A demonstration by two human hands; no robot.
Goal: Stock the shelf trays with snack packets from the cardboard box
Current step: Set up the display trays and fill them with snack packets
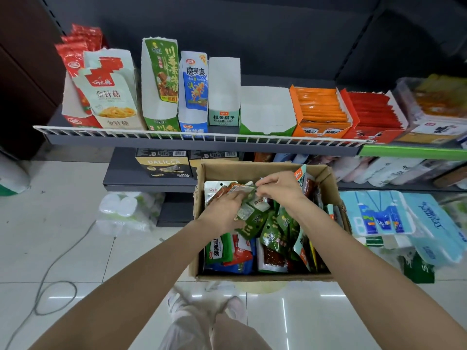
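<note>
Here, both hands reach into the cardboard box point(262, 276) of snack packets point(271, 236): the left hand point(223, 210) and right hand point(280, 186) each pinch a bunch of packets point(249, 198) (mostly green). Beyond, shelf trays point(265, 114) stand behind the wire rail point(202, 136).

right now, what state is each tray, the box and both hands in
cardboard box: open, full of snack packets
green tray: empty
orange tray: full
red tray: full
left hand: gripping green packets
right hand: pinching the same packets
</note>
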